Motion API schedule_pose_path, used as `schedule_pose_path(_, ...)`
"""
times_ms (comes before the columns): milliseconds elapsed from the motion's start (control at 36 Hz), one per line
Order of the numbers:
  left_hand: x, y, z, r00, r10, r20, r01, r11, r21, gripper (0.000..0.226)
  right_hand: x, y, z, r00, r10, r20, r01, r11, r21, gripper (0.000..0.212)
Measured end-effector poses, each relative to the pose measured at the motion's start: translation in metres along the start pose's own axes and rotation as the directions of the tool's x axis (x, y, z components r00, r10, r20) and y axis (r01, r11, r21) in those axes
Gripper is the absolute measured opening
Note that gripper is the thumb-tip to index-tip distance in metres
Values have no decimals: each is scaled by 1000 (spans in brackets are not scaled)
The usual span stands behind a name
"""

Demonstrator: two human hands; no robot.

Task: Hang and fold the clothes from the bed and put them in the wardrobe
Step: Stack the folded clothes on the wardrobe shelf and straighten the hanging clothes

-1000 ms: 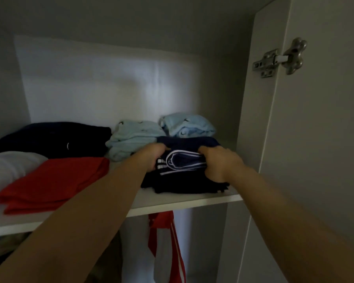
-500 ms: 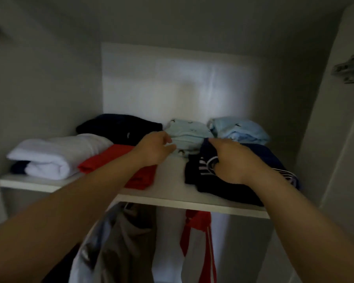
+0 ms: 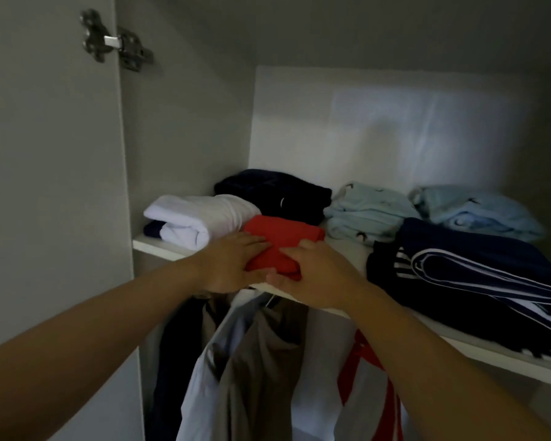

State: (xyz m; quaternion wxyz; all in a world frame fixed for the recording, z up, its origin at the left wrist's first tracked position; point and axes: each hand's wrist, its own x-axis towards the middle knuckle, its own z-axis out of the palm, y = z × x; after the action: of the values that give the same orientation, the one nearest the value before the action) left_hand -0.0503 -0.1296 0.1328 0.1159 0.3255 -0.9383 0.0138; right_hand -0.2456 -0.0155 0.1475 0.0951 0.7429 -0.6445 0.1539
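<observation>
A folded red garment lies at the front of the white wardrobe shelf. My left hand rests on its left side, fingers flat over the cloth. My right hand grips its right front corner. To the right lies a folded navy garment with white stripes, untouched. Behind it sit two light blue folded pieces. A white folded garment and a dark navy one lie to the left and behind.
The open wardrobe door with a metal hinge stands at the left. Under the shelf hang clothes: a pale blue shirt, a grey-brown garment and a red and white one.
Both hands left the navy striped garment and moved left onto the red one. My view swung left, bringing the left door and hinge into sight.
</observation>
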Motion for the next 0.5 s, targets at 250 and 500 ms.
schedule_pose_path(250, -28, 4, 4, 917, 318, -242, -278, 942, 188, 67, -26, -23, -3, 989, -147, -34, 125, 924, -363, 60)
schedule_pose_path(500, -10, -3, -70, 917, 361, -173, -371, 928, -32, 36, -11, -27, -44, 1000, -20, -24, 18, 999, -45, 30)
